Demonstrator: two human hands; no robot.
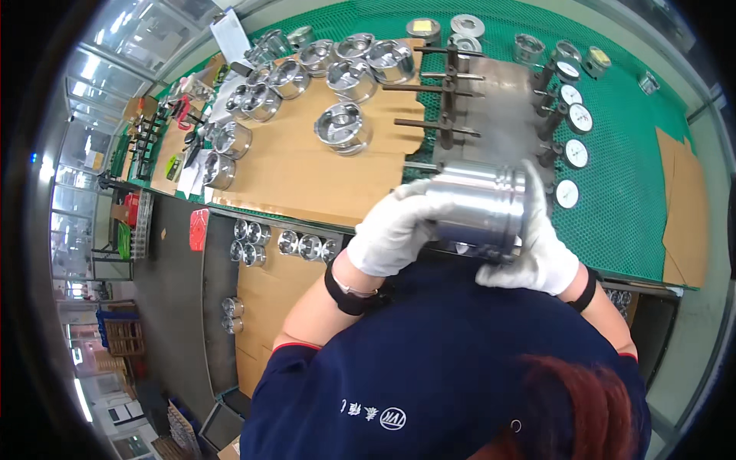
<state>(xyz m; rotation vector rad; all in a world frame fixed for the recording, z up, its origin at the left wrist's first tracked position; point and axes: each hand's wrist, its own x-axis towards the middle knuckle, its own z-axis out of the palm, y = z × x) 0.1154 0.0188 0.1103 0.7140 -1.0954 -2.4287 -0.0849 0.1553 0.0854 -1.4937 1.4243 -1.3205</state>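
Observation:
A shiny metal piston (479,203) with ring grooves is held sideways between my two white-gloved hands, close to my body. My left hand (402,226) wraps its left end. Around the grooved right end my right hand (540,245) curls, palm against the crown and the thumb underneath. Just beyond the piston stands a steel gauge fixture (502,107) with rods on its left and a row of white dial gauges (580,118) on its right. On the brown cardboard (291,169) to the left, a single piston (343,128) sits apart from the others.
Several more pistons (351,80) cluster at the far left of the cardboard. Metal rings (467,27) and a few pistons (529,48) stand on the green mat (629,184) at the back. Below the bench's left edge, more pistons (310,247) lie on a lower shelf. Folded cardboard (682,207) leans at the right.

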